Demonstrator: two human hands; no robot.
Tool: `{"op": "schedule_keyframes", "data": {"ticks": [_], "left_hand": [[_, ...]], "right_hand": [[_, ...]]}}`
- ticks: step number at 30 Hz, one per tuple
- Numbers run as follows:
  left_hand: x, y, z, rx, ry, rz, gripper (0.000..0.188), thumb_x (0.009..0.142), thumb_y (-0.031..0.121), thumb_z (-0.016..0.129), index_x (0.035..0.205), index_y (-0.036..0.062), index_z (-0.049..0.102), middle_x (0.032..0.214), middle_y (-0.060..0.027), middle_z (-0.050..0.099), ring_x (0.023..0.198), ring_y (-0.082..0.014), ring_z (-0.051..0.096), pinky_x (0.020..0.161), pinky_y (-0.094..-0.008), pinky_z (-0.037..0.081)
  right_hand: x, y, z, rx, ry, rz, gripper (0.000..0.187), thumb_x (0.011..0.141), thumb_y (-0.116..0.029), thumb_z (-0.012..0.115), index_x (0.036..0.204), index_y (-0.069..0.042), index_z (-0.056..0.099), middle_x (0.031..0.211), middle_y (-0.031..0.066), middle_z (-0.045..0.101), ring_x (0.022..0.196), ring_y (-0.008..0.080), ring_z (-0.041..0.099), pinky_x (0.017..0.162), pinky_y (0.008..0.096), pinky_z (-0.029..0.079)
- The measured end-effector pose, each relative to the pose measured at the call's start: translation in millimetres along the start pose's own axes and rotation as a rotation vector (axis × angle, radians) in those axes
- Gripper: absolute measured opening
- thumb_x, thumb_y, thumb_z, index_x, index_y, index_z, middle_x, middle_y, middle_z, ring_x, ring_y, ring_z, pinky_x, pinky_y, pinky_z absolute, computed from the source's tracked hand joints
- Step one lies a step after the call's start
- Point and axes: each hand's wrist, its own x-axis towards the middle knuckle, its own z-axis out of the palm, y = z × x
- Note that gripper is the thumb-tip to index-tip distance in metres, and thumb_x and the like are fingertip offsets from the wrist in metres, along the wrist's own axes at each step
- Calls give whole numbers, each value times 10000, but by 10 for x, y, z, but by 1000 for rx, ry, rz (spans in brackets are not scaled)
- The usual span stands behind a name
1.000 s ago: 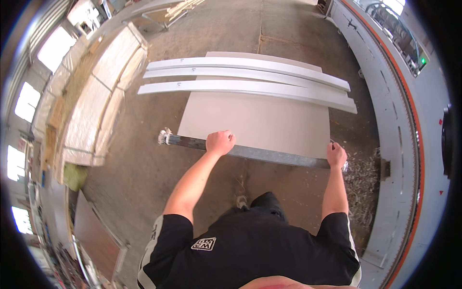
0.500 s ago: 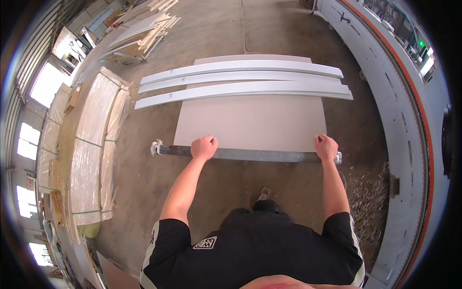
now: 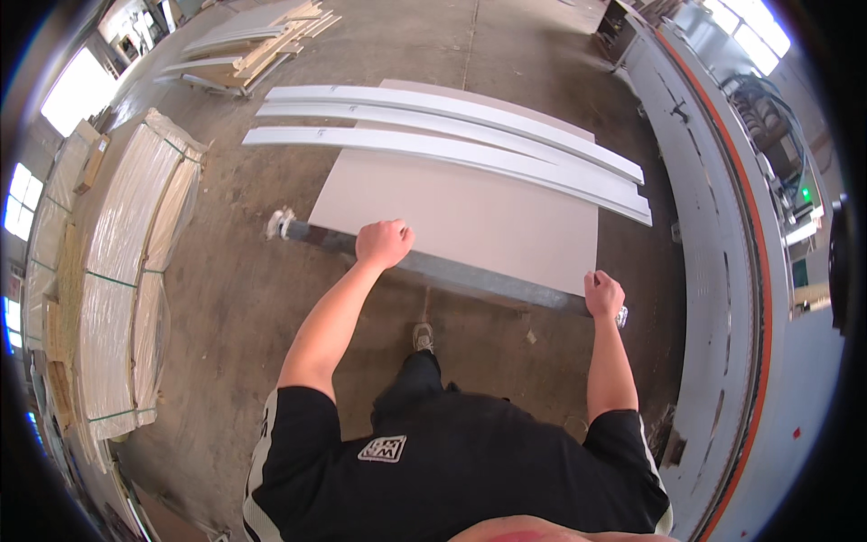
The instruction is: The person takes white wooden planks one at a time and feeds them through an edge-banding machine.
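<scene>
The left grip (image 3: 385, 244) of the person is closed, with the fingers curled over the grey bar (image 3: 488, 275); the undersides of the fingers are hidden, so I cannot tell how tightly it holds. The right grip (image 3: 603, 295) is closed in the same manner over the bar near its right end, beside the near right corner of the beige panel (image 3: 470, 203). The bar lies directly under both grips and passes between them, its left part continuing well beyond the left grip to a white shaggy wrapping (image 3: 284, 223). It stands slantwise, the left end farther and the right end nearer. The panel lies just on the far side of the bar. On its far part lie three long white strips (image 3: 379, 140), apart from both grips and reaching past the panel's left and right edges. A shoe (image 3: 423, 336) is on the floor (image 3: 226, 271), on the near side of the bar. To the left stands a wrapped stack (image 3: 113, 298), to the right a long pale machine (image 3: 709, 235).
</scene>
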Motion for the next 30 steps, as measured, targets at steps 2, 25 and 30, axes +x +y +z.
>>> {"op": "schedule_keyframes", "data": {"ticks": [2,25,30], "left_hand": [[634,29,163,5,-7,9,314,893,359,601,735,103,692,699,-136,696,686,-378,686,637,-501,544],[8647,171,1836,88,28,79,297,908,339,576,764,106,691,729,-161,697,710,-404,676,646,-519,536],[10242,372,2128,32,5,57,306,915,336,584,762,91,684,731,-163,695,720,-397,675,660,-511,534]], "right_hand": [[714,-66,264,-7,-36,16,373,903,-407,599,772,-62,657,773,177,676,783,413,655,714,502,510],[8175,-829,2173,-61,-122,-196,349,912,-393,602,745,-102,697,773,95,713,844,324,673,811,463,506],[9587,-786,2565,-34,105,-89,354,922,-356,591,683,-100,642,718,87,679,781,304,649,842,430,478]]}}
